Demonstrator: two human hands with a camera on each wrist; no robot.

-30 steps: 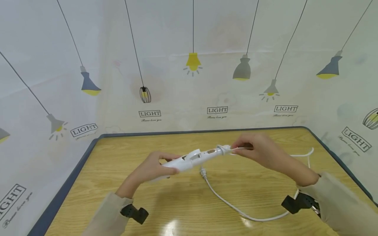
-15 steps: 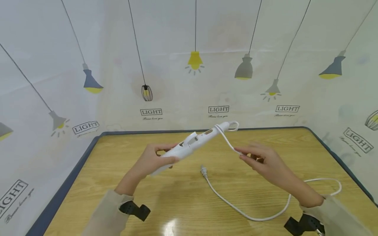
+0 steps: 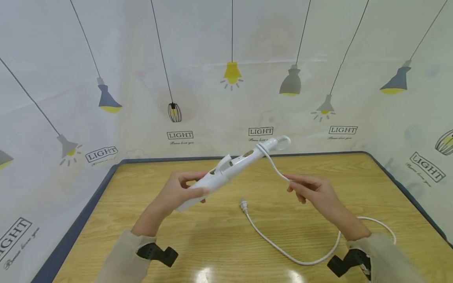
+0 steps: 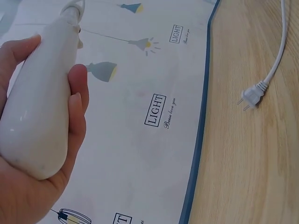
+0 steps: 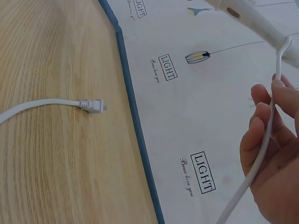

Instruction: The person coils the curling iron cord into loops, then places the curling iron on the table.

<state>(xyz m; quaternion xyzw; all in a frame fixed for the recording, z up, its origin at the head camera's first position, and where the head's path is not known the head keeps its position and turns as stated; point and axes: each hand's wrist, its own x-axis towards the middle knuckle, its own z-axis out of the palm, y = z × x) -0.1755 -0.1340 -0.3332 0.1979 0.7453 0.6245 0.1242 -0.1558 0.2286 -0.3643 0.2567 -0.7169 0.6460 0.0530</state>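
My left hand [image 3: 177, 192] grips the thick rounded end of a white curling iron [image 3: 238, 165], held tilted above the table with its narrow handle end up to the right. A lever stands out midway along it. Its white cord [image 3: 271, 162] loops off the handle tip and wraps round the handle. My right hand [image 3: 315, 194] pinches that cord between thumb and fingers, a short way below the wrap. In the right wrist view the cord [image 5: 264, 149] runs down across the fingers. The two-prong plug [image 4: 253, 94] lies on the table.
The rest of the cord [image 3: 279, 249] curves over the wooden table [image 3: 116, 243] in front of me. A dark blue edge [image 3: 198, 158] borders the table. Behind rises a pale sheet [image 3: 198, 70] printed with lamps and lettering.
My right hand has moved from the handle tip down and right, drawing the cord from the handle. The curling iron's handle end has tilted upward in my left hand. The plug stays put.
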